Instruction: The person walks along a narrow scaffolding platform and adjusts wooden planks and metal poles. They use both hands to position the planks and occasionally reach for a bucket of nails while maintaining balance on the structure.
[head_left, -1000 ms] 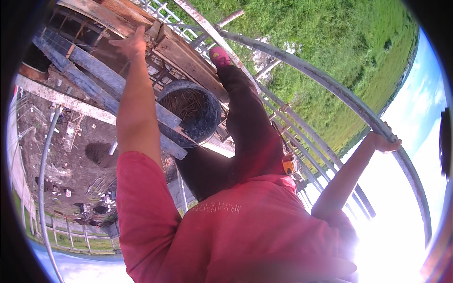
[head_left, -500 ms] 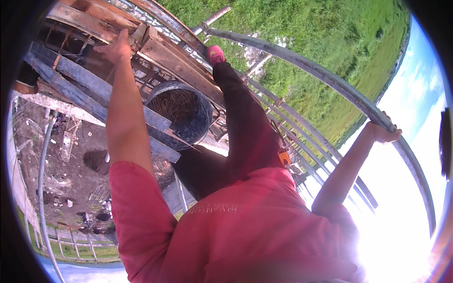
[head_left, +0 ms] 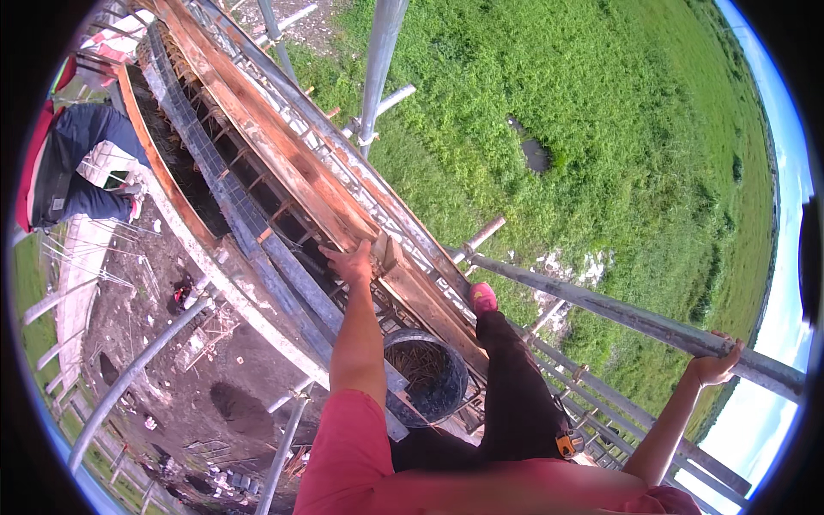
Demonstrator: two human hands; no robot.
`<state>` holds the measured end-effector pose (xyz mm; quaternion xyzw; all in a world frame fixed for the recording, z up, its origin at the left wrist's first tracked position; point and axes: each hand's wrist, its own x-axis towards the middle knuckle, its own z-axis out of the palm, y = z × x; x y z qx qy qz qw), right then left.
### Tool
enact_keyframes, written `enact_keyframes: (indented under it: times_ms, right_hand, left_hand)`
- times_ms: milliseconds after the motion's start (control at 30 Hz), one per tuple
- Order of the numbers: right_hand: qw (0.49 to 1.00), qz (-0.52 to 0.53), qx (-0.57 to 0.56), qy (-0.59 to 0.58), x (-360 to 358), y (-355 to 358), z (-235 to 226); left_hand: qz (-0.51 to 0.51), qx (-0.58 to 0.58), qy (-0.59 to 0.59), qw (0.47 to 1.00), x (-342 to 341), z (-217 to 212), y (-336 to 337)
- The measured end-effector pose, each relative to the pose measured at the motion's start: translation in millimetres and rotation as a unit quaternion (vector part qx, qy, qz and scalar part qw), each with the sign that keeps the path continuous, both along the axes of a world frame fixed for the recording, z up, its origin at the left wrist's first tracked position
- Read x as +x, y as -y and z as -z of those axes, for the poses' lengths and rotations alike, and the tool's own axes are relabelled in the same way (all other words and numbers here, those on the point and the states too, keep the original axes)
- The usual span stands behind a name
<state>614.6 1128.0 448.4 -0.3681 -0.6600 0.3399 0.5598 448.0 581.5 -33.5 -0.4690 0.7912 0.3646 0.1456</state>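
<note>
My left hand [head_left: 350, 264] rests against the timber formwork, near the end of a long wooden plank [head_left: 292, 172]. Its fingers are spread, and a short wood block [head_left: 392, 255] sits just right of it. Out at the right, my right hand [head_left: 717, 367] is wrapped round a grey metal scaffold pipe [head_left: 592, 305]. Below my left hand and beside my leg stands a black bucket [head_left: 459, 382] with thin brown stick-like pieces inside. My left forearm passes by blue-grey boards [head_left: 296, 287]. One foot in a pink shoe [head_left: 483, 298] is on the structure's outer side.
An upright scaffold pipe [head_left: 379, 69] rises ahead. Rebar shows in the gap between the boards. At far left another person [head_left: 94, 154] in dark trousers is by the curved wall [head_left: 249, 309]. Dirt ground [head_left: 206, 378] lies far below on the left, grass [head_left: 601, 154] on the right.
My view has swung, so the hands and bucket appear farther right and lower, and more of the other person shows. Left hand stays at the timber, right hand on the pipe.
</note>
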Motion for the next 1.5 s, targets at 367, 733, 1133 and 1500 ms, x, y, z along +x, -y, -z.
enact_keyframes:
  times_ms: [367, 733, 1133, 1500]
  right_hand:
    - [0.999, -0.028, 0.022, -0.024, -13, -2, 4]
    - [0.999, 0.023, 0.045, -0.005, -24, 4, 3]
    - [0.997, -0.001, 0.074, 0.020, -24, -3, 2]
    - [0.994, -0.045, 0.083, 0.048, -14, -28, -4]
  left_hand:
    - [0.019, 0.005, -0.008, 1.000, 3, 20, 5]
    - [0.017, 0.011, 0.002, 1.000, 3, 36, 8]
    - [0.033, -0.017, -0.006, 0.999, 4, 47, 11]
    - [0.017, -0.031, -0.003, 0.999, 1, 60, 16]
